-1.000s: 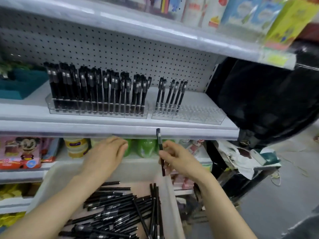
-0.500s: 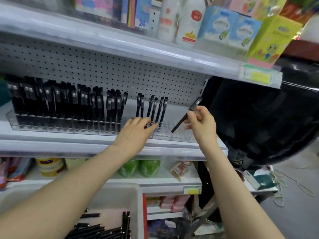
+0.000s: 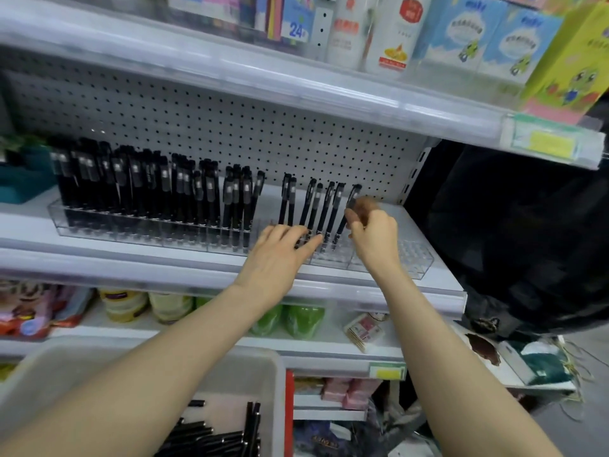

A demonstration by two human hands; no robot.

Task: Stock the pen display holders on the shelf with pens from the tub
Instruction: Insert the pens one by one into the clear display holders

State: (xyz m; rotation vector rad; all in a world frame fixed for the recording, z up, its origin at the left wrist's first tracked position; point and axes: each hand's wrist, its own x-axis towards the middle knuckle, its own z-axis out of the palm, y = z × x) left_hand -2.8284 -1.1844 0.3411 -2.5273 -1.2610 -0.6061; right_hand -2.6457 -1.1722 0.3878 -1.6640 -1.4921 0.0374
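clear glossy plastic holder (image 3: 408,260), matt black pens (image 3: 141,189), perforated metal backboard (image 3: 230,136)

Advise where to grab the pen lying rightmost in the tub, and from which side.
Pinch the rightmost pen across its barrel, coming straight down from above. It lies flat, lengthwise beside the tub wall, so an approach from the right looks blocked; the open top is likely the free way in.

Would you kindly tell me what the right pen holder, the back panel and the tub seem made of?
Holder: clear glossy plastic, perhaps acrylic; the shelf shows through it.
Back panel: likely painted metal, matte pale grey, with regular punched holes.
Tub: opaque pale plastic, judging by its smooth rounded rim.
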